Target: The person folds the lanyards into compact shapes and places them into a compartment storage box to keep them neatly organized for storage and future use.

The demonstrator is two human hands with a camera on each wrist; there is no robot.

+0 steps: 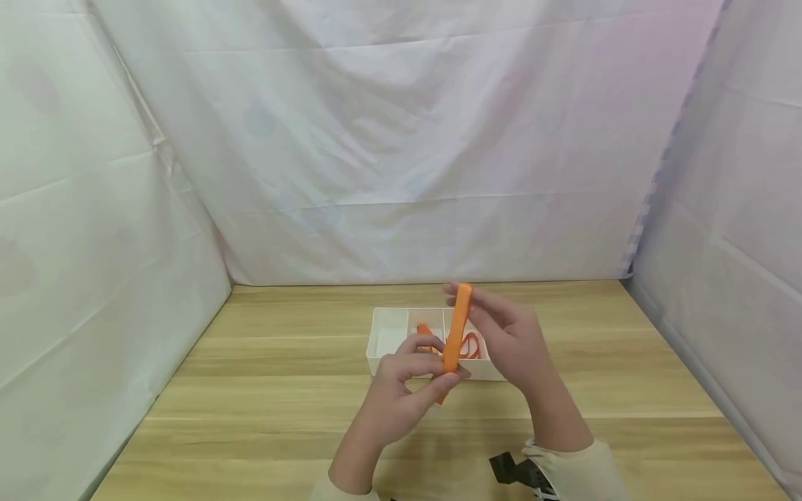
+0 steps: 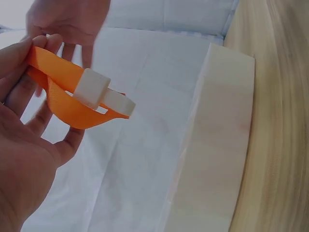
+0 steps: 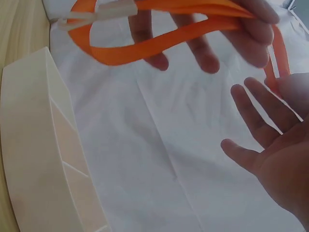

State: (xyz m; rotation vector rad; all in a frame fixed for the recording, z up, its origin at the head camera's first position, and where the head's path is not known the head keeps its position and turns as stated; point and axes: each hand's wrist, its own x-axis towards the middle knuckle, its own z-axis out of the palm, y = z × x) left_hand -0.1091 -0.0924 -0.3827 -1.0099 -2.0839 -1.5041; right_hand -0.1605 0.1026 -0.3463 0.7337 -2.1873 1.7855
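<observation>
An orange lanyard [image 1: 459, 323] of flat ribbon is held up above the table in front of a white box. My left hand [image 1: 401, 393] pinches its lower part between thumb and fingers. The far end of the loop is at my right hand [image 1: 510, 341], held between thumb and forefinger while the other fingers spread apart. From the left hand hangs the ribbon's tail, with a white plastic buckle [image 2: 91, 88] on it, seen in the left wrist view. In the right wrist view the buckle [image 3: 116, 9] sits near the top edge.
The white divided box [image 1: 388, 367] stands on the wooden table [image 1: 263, 396] behind my hands. Orange ribbon [image 1: 470, 346] lies in its right compartment, and another orange piece [image 1: 424, 328] in the middle one. White cloth [image 1: 376, 139] hangs around the table.
</observation>
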